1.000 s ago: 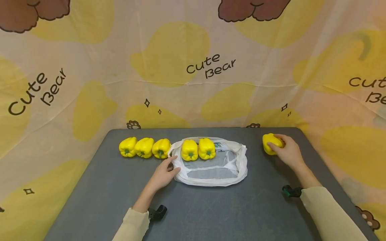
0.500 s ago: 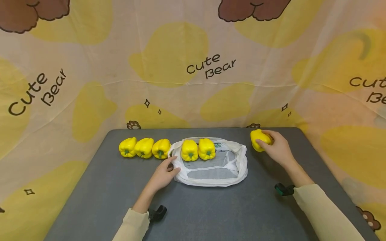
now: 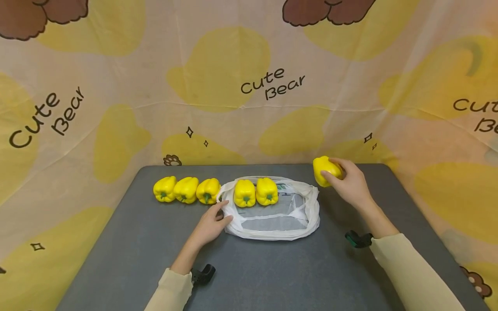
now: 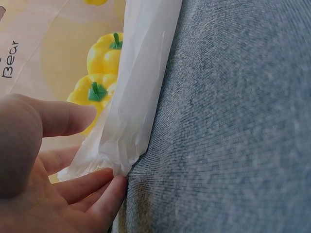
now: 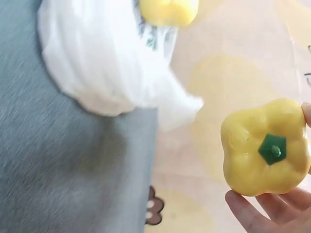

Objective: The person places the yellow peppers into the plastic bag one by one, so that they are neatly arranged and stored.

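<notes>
Your L hand, fingers spread, is touching the bag at left, prob. steadying it; your R hand is pinching a pepper above the worktop, far right.

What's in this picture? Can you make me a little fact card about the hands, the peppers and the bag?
Right hand: holds a yellow pepper, raised off the table
Left hand: touches the left side of the bag
Bag colour: white
Bag mouth: open
Peppers in bag: two, side by side
Peppers outside bag: three, in a row to its left
Backdrop: printed "Cute Bear"
</notes>
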The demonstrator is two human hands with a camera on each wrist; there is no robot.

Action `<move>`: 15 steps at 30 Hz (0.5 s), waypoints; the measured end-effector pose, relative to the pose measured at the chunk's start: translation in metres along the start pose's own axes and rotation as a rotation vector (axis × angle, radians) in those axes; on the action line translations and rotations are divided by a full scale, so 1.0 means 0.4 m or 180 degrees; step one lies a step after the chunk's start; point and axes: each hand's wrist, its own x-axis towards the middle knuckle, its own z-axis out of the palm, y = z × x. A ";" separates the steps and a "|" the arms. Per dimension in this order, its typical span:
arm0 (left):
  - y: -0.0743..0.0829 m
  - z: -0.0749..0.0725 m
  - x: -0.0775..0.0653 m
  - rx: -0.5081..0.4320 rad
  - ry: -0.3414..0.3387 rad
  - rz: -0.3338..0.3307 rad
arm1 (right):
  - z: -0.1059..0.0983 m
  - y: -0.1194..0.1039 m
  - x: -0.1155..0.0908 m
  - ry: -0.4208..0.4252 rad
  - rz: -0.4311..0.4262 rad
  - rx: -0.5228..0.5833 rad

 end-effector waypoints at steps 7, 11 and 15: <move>-0.001 0.001 0.000 0.0003 -0.0001 0.0024 | 0.021 -0.046 0.010 0.0022 0.0046 0.0153; -0.001 0.001 0.001 0.0000 0.0000 0.0035 | 0.041 -0.063 0.012 0.0001 0.0120 0.0225; -0.001 0.000 -0.001 -0.0006 -0.0006 0.0014 | 0.072 -0.073 0.011 -0.0041 0.0137 0.0314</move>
